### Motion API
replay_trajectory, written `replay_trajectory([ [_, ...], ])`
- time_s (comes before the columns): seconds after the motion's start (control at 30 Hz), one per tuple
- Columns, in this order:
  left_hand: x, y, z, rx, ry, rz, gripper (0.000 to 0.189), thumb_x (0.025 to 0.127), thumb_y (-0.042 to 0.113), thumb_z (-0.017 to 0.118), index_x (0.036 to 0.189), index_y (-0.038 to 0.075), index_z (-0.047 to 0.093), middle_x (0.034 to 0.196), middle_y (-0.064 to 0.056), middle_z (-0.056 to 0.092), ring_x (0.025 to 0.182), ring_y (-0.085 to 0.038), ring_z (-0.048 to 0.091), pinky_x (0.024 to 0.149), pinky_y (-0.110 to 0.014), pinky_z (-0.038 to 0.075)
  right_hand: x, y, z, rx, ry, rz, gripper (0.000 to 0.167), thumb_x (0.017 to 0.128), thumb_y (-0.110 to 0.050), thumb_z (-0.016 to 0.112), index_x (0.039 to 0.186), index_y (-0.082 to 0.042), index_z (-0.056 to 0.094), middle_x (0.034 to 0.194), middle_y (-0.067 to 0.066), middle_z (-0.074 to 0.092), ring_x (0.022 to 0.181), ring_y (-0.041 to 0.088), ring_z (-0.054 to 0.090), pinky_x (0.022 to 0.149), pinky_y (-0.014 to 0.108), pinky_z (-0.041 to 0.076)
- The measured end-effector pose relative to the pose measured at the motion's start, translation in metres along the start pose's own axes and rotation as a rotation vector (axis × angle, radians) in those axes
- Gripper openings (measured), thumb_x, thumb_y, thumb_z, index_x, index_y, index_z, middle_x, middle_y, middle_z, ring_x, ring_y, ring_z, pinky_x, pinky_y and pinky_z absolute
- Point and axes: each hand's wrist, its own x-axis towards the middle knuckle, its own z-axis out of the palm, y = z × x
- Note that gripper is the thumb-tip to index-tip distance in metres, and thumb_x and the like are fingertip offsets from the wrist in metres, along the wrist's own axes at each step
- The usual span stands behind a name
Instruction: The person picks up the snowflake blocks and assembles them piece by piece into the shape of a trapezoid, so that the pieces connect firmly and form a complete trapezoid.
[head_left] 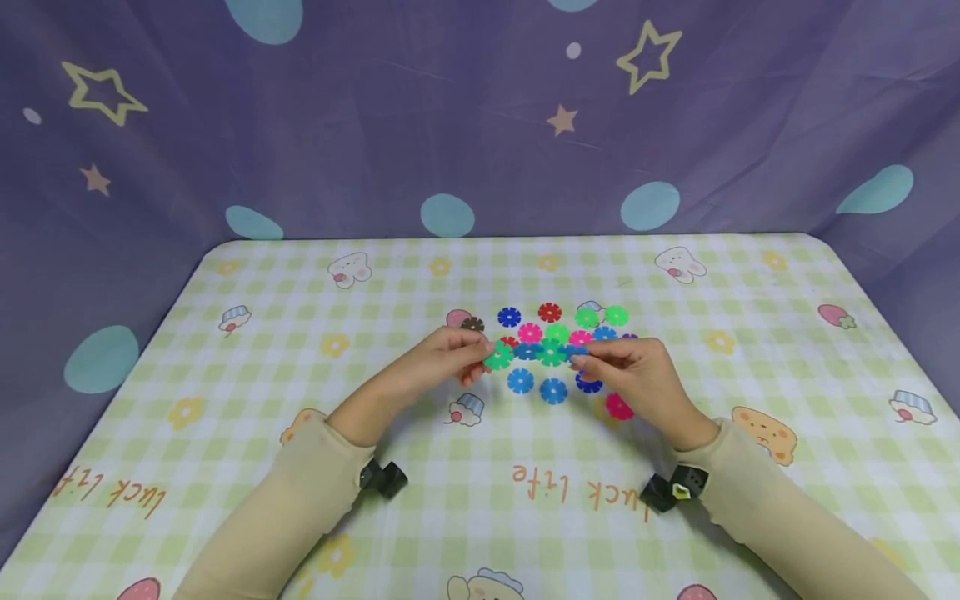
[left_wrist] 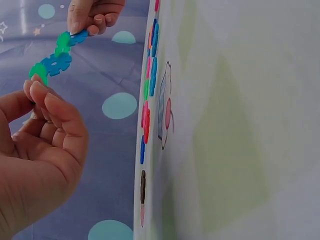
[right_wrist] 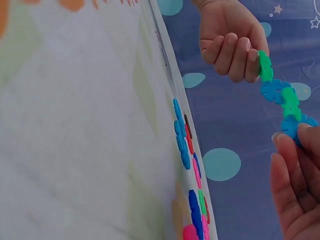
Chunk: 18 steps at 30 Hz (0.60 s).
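A short chain of interlocked snowflake discs, green and blue by turns, hangs above the table between both hands. My left hand (head_left: 455, 354) pinches the green disc (head_left: 498, 356) at its left end. At the other end, my right hand (head_left: 630, 375) pinches a blue disc (right_wrist: 290, 125) between thumb and fingers. Between them sit another blue disc (left_wrist: 57, 64) and a green disc (head_left: 552, 352). In the wrist views the chain is held off the tabletop, and its neighbouring discs stand at angles to each other.
Loose snowflake discs lie flat under and behind the chain, among them a red disc (head_left: 550, 312), a dark blue disc (head_left: 509, 317), a light blue disc (head_left: 553, 391), a brown disc (head_left: 472, 325) and a pink disc (head_left: 619, 407). A checked cloth (head_left: 450, 517) covers the table.
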Motion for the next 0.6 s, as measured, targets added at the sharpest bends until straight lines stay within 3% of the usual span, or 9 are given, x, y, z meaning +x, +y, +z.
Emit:
replay_trajectory([
  [0.23, -0.0007, 0.0021, 0.0049, -0.008, -0.017, 0.018, 0.026, 0.1, 0.014, 0.042, 0.078, 0.005, 0.052, 0.065, -0.001, 0.047, 0.059, -0.012, 0.045, 0.061, -0.023, 0.042, -0.0008, -0.0004, 0.0009, -0.003, -0.013, -0.011, 0.012, 0.084, -0.007, 0.07, 0.094, -0.002, 0.075, 0.081, 0.009, 0.072, 0.069, 0.013, 0.068, 0.064, 0.026, 0.055],
  [0.6, 0.0006, -0.0015, 0.0091, -0.023, 0.006, 0.067, 0.027, 0.099, 0.01, 0.044, 0.073, 0.005, 0.051, 0.061, 0.001, 0.045, 0.058, -0.01, 0.043, 0.058, -0.02, 0.04, -0.0016, -0.0011, 0.0014, 0.014, -0.014, -0.058, 0.01, 0.084, -0.003, 0.069, 0.092, -0.002, 0.075, 0.078, 0.016, 0.071, 0.068, 0.011, 0.068, 0.06, 0.029, 0.054],
])
